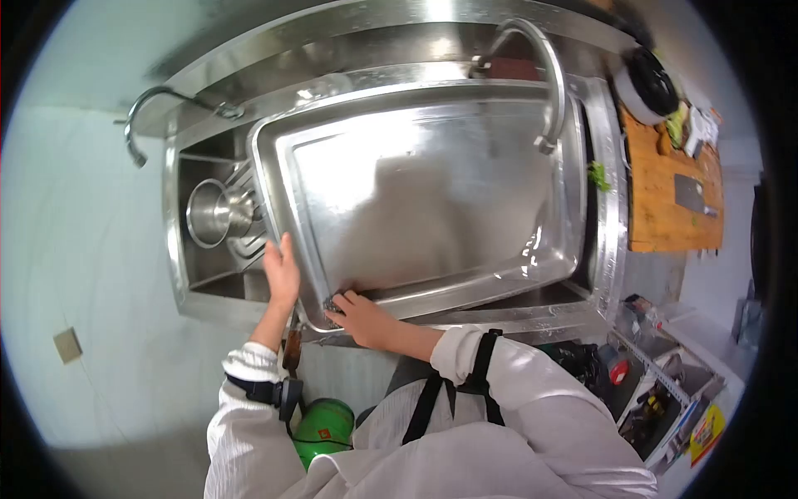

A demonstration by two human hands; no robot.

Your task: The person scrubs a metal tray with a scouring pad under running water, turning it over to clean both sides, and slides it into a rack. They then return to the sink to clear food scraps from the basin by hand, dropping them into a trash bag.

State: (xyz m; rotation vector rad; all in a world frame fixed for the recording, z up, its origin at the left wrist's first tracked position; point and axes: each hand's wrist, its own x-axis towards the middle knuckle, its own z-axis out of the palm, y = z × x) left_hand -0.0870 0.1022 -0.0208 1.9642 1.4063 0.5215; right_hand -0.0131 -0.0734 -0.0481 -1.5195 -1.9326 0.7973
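A large rectangular steel tray (490, 191) lies slightly turned across the sink, its inside wet and shiny. In my right hand (364, 321) is a dark steel wool scrubber (335, 304), pressed against the tray's near left corner, with the fingers curled over it. My left hand (283, 273) is at the tray's left rim, fingers stretched out and thumb apart, holding nothing. To the left of that hand, a steel funnel-shaped vessel (209, 213) lies in the left basin among other steel pieces.
Curved faucets rise at the back left (158, 93) and right (555, 83), the right one reaching over the tray. A wooden board (657, 191) with a cleaver (690, 193) stands right. Below are a crate (657, 349) and a green container (324, 428).
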